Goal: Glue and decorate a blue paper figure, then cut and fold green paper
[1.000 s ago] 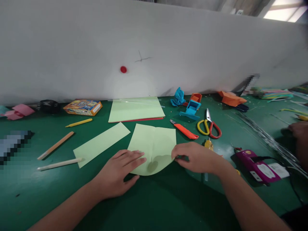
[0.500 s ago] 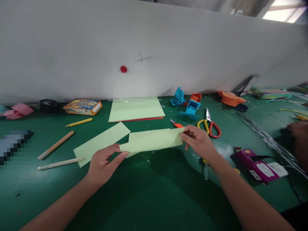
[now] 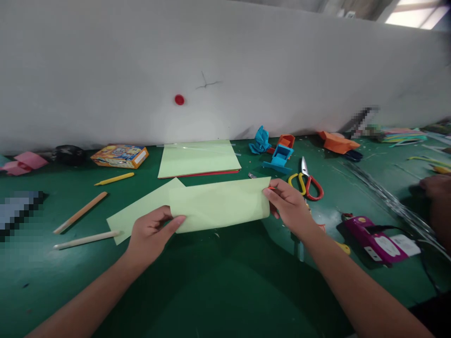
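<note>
A pale green sheet of paper point(image 3: 220, 204) is held up between my two hands, its near edge curling toward me. My left hand point(image 3: 151, 234) pinches its left end between thumb and fingers. At the right end, my right hand point(image 3: 287, 204) grips the corner the same way. Partly behind the sheet, a pale green paper strip point(image 3: 141, 206) lies slanted on the table. The orange cutter knife is mostly covered by the held paper; only its tip point(image 3: 251, 175) shows plainly. Scissors point(image 3: 306, 180) with one yellow and one red handle lie just beyond my right hand.
On the green table point(image 3: 211, 291), a stack of green paper point(image 3: 199, 159) rests by the wall. Left are a printed box point(image 3: 120, 156), a yellow pen point(image 3: 114, 179) and two sticks. Right are blue and orange folded-paper pieces point(image 3: 281, 155), a purple glue gun-like device point(image 3: 377, 241) and another person's hand point(image 3: 437, 192).
The sheet lay on the table under my left hand; both hands have lifted it and turned its near side up. Since half a second ago, more of its face shows.
</note>
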Demonstrator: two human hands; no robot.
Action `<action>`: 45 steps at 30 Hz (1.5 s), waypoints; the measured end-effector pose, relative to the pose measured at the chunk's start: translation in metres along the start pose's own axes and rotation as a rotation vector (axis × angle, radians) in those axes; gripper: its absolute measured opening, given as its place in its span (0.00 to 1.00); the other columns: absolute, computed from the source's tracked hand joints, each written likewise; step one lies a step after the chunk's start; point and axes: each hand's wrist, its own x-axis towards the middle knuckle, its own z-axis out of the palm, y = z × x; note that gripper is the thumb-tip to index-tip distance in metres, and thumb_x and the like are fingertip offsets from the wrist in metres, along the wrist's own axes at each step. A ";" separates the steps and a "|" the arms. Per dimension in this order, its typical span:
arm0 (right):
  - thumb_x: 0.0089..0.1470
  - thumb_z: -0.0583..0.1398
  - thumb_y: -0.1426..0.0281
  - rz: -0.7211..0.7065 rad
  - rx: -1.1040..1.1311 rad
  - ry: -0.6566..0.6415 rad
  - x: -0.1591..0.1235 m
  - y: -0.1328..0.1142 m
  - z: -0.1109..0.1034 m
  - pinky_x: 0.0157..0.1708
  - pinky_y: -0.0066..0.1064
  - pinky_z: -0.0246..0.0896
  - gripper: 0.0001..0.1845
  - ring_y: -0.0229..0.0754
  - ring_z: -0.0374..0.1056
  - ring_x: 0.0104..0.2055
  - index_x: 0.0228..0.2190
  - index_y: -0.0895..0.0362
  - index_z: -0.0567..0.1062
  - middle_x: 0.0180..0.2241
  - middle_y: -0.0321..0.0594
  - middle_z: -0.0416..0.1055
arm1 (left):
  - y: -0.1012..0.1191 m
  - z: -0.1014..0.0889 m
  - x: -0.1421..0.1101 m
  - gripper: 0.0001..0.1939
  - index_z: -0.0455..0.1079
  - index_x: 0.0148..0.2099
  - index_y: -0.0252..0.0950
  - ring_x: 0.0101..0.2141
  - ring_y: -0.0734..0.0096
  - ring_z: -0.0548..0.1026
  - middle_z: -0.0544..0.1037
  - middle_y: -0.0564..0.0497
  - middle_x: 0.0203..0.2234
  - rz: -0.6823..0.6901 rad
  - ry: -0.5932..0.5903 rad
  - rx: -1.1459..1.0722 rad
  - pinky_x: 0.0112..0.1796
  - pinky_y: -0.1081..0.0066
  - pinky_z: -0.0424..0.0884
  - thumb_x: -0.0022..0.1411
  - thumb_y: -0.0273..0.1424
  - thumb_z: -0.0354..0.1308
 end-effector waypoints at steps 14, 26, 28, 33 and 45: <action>0.62 0.54 0.59 0.021 -0.603 -0.143 0.007 0.011 0.005 0.26 0.34 0.55 0.12 0.44 0.68 0.25 0.42 0.51 0.70 0.25 0.34 0.76 | -0.018 0.019 -0.017 0.30 0.59 0.71 0.45 0.64 0.43 0.64 0.59 0.38 0.68 0.345 0.044 0.386 0.56 0.46 0.69 0.69 0.38 0.56; 0.62 0.57 0.64 0.015 -0.791 -0.235 -0.001 0.012 0.009 0.30 0.35 0.60 0.21 0.50 0.74 0.37 0.56 0.54 0.70 0.40 0.44 0.79 | -0.019 0.033 -0.025 0.25 0.62 0.70 0.44 0.67 0.56 0.64 0.64 0.49 0.69 0.767 -0.496 0.598 0.64 0.53 0.64 0.74 0.30 0.49; 0.62 0.57 0.64 -0.054 -0.905 -0.179 -0.005 0.008 0.010 0.39 0.42 0.66 0.28 0.59 0.71 0.52 0.62 0.56 0.65 0.54 0.51 0.74 | -0.021 0.033 -0.023 0.25 0.61 0.70 0.44 0.67 0.56 0.63 0.64 0.49 0.69 0.753 -0.524 0.583 0.65 0.52 0.63 0.74 0.30 0.49; 0.66 0.55 0.62 -0.408 -1.015 -0.305 -0.018 -0.002 0.018 0.65 0.59 0.51 0.29 0.63 0.50 0.70 0.66 0.56 0.64 0.70 0.52 0.56 | -0.020 0.033 -0.021 0.26 0.60 0.71 0.44 0.69 0.56 0.60 0.62 0.48 0.70 0.750 -0.584 0.542 0.67 0.51 0.58 0.73 0.29 0.50; 0.71 0.52 0.56 -0.511 -0.999 -0.623 -0.029 -0.002 0.037 0.70 0.57 0.43 0.28 0.56 0.54 0.71 0.66 0.51 0.66 0.71 0.46 0.56 | -0.025 0.036 -0.020 0.26 0.59 0.72 0.44 0.70 0.56 0.57 0.59 0.48 0.71 0.729 -0.572 0.602 0.69 0.50 0.53 0.75 0.32 0.48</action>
